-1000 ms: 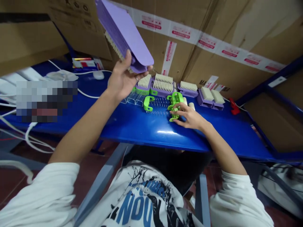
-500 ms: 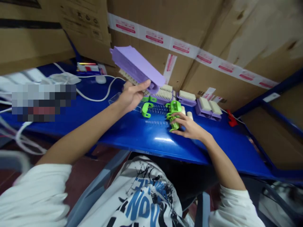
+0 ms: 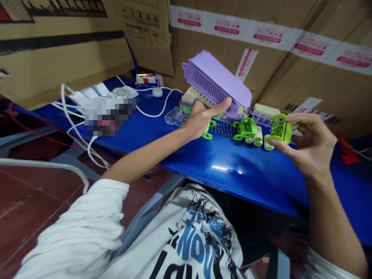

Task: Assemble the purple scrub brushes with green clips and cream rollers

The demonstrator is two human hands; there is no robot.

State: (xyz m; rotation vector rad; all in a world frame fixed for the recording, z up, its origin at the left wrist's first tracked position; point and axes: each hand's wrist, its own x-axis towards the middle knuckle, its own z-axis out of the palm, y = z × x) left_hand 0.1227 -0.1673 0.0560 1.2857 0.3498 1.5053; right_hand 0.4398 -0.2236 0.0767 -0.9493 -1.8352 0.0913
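Observation:
My left hand point(image 3: 200, 118) grips a purple brush point(image 3: 217, 77) with cream bristles facing down, its thumb pressed on the near end. The brush is tilted and held above the table. On the right, my right hand point(image 3: 315, 141) pinches a bright green plastic bracket point(image 3: 281, 130) with rounded lugs between thumb and fingers, raised off the table. Another green bracket point(image 3: 246, 128) lies on the table between my hands, beside short cream cylinders point(image 3: 258, 136). Clear coil-like pieces point(image 3: 224, 130) lie left of it, next to a partly hidden green piece point(image 3: 208, 131).
Behind stands a purple brush point(image 3: 265, 111) with bristles up. A clear plastic box point(image 3: 176, 115) sits left on the blue table point(image 3: 232, 170). White cables point(image 3: 145, 112) run farther left. A red object point(image 3: 347, 151) lies right, and cardboard point(image 3: 279, 73) walls the back.
My right hand has lifted a green bracket off the table and moved it right. My left hand still holds the purple brush. The camera view has turned left.

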